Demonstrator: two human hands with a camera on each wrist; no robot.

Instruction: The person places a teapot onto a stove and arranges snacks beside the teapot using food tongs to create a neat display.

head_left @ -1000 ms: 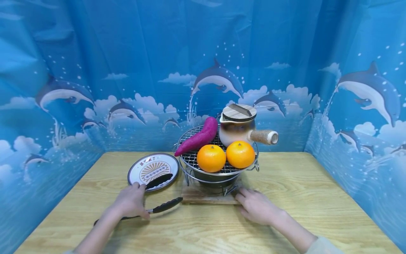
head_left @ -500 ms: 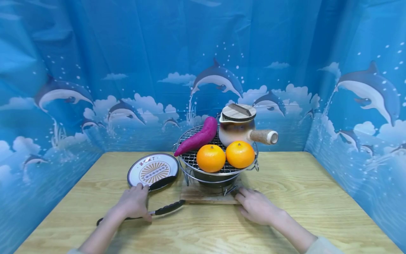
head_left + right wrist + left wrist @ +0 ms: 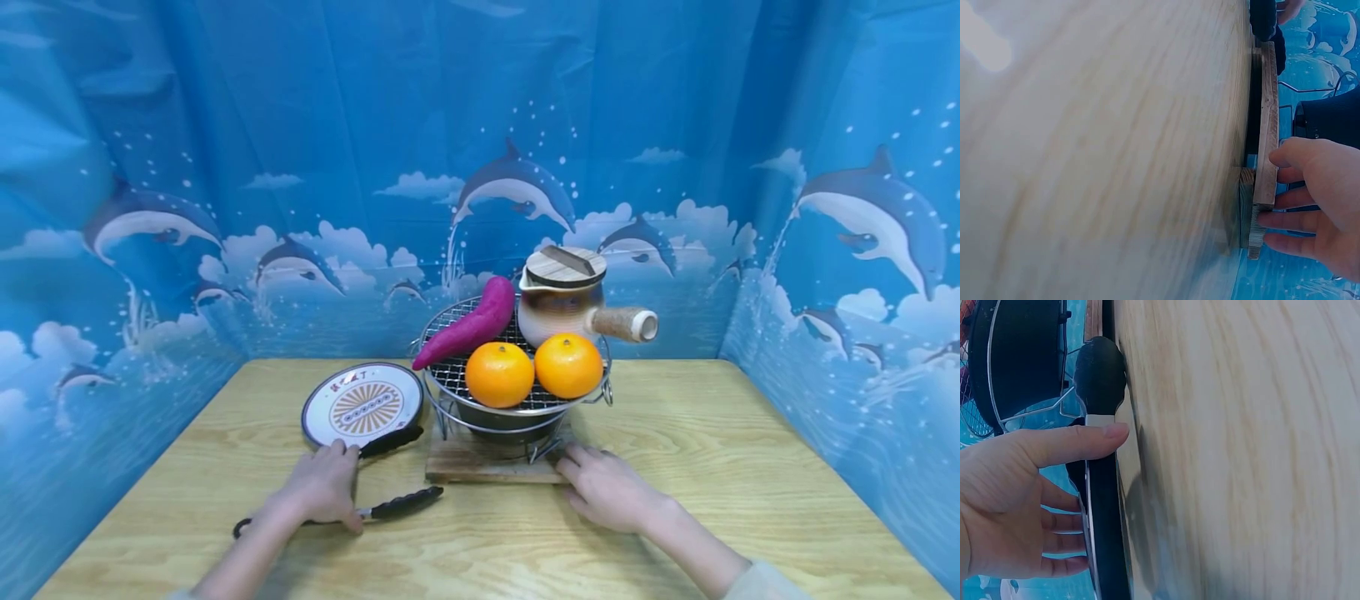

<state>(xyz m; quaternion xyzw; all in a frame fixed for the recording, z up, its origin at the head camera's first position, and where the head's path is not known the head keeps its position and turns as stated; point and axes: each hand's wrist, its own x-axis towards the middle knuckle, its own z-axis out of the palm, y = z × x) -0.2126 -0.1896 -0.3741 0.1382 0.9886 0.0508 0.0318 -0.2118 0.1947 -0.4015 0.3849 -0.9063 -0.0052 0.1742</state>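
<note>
My left hand holds a pair of tongs with black tips, its thumb on the near arm and its fingers by the far one. The tongs' tips stand wide apart. In the left wrist view the thumb presses on the tongs just behind one black tip. My right hand holds the right end of a wooden board under a round grill stove. In the right wrist view its thumb and fingertips touch the board. Two oranges, a purple sweet potato and a lidded clay pot sit on the wire rack.
A white patterned plate lies left of the stove, close beyond the left hand. The pot's wrapped handle juts out to the right past the rack. A blue dolphin curtain encloses the wooden table at the back and sides.
The left hand has moved slightly right and nearer to me with the tongs, so the far tip has slid off most of the plate. The right hand has stayed at the board.
</note>
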